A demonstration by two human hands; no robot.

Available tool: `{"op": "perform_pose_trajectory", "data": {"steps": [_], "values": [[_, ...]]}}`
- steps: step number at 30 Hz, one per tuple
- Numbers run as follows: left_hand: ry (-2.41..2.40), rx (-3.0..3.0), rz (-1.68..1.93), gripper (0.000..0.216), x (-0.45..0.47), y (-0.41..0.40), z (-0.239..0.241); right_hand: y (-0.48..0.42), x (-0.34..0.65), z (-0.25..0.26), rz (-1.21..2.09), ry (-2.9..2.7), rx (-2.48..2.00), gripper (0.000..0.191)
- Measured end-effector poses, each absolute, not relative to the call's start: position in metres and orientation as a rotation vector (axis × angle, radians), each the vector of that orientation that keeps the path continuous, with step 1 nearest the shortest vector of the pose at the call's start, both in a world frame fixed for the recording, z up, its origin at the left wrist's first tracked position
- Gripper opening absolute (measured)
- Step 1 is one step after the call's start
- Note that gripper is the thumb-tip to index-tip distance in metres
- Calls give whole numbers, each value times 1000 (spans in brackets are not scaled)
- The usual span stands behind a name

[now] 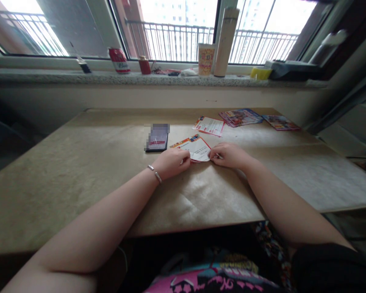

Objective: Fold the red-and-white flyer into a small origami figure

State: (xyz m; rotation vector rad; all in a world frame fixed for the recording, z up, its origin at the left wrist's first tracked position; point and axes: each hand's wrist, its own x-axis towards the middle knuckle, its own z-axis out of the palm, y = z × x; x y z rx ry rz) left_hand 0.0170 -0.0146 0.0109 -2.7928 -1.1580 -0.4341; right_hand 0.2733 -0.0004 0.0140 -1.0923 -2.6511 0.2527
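Head view: just right of the phone [159, 137], your left hand [173, 161] and right hand [228, 155] pinch the paper leaflet's [199, 150] near edge; likely light, thin and easily creased, it wants a gentle corner hold.

One head-worn view, facing forward and down over the bench [79, 175] toward the window [183, 40]; left hand [173, 162] and right hand [232, 156] mid-frame, forearms [110, 219] close, window far.
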Motion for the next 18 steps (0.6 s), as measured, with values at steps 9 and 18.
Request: {"op": "perform_pose_trajectory", "data": {"steps": [9,18], "values": [[-1306,-2747,-392,19,20,-9,4,0,275,12,250,-2637,-1106,16],[-1352,-2628,-324,22,27,-5,4,-6,269,17,40,-2707,-1226,18]]}}
